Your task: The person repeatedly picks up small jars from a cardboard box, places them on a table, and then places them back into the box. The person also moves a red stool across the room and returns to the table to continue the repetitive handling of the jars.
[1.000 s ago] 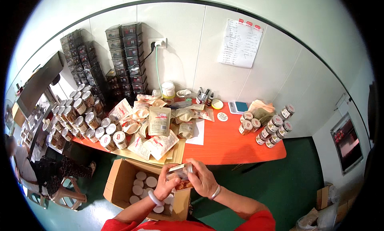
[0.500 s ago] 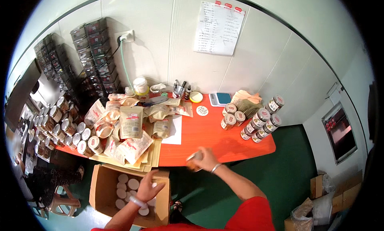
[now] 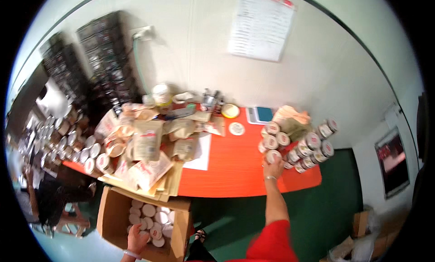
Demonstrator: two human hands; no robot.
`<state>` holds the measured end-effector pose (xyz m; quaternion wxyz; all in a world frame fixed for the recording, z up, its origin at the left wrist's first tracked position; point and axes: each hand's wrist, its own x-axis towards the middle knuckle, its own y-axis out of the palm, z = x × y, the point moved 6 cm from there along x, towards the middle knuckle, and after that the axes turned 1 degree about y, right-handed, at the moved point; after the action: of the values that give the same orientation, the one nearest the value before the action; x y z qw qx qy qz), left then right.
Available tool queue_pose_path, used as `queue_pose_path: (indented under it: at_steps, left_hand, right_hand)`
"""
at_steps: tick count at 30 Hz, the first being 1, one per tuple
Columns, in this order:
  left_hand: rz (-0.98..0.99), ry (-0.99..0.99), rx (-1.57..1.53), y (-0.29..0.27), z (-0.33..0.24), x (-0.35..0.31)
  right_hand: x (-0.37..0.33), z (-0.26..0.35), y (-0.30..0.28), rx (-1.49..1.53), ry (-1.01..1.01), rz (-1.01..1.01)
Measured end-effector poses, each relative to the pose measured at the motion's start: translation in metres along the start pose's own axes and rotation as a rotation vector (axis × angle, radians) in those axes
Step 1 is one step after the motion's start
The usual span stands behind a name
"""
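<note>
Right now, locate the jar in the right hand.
In the head view, the jar is right of centre, at the red table, just left of the stacked jars.

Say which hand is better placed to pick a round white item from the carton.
Left, probably: the left hand is over the carton, by the round white items; the right hand holds a jar.

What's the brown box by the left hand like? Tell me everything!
The box looks like cardboard, open on top, near the red table's front edge. Inside sit many round, white-topped things. The left hand is over them; whether it touches the box is unclear. What's underneath the box is hidden.
</note>
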<state>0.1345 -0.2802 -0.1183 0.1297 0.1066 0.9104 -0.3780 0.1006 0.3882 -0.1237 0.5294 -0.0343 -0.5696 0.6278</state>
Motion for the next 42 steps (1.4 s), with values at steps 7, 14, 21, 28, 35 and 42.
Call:
queue_pose_path:
  at_steps: [7, 14, 21, 28, 35, 42]
  left_hand:
    - [-0.285, 0.148, 0.131, -0.076, 0.05, 0.035]
    - [-0.735, 0.044, 0.126, -0.25, 0.136, 0.127]
    - [-0.637, 0.154, -0.165, -0.322, 0.16, 0.227]
    - [-0.33, 0.199, -0.081, -0.333, 0.171, 0.243]
    - [-0.472, 0.25, -0.233, -0.343, 0.192, 0.26]
    - [-0.828, 0.317, -0.267, -0.373, 0.184, 0.301]
  right_hand:
    - [-0.151, 0.113, -0.021, 0.62, -0.169, 0.706]
    - [-0.285, 0.272, -0.099, 0.872, -0.589, 1.067]
    - [-0.43, 0.308, -0.07, 0.675, -0.458, 1.378]
    - [-0.5, 0.367, -0.079, 0.453, -0.474, 1.334]
    - [-0.527, 0.392, -0.033, 0.366, -0.228, 1.285]
    - [-0.562, 0.381, -0.006, 0.117, -0.094, 1.364]
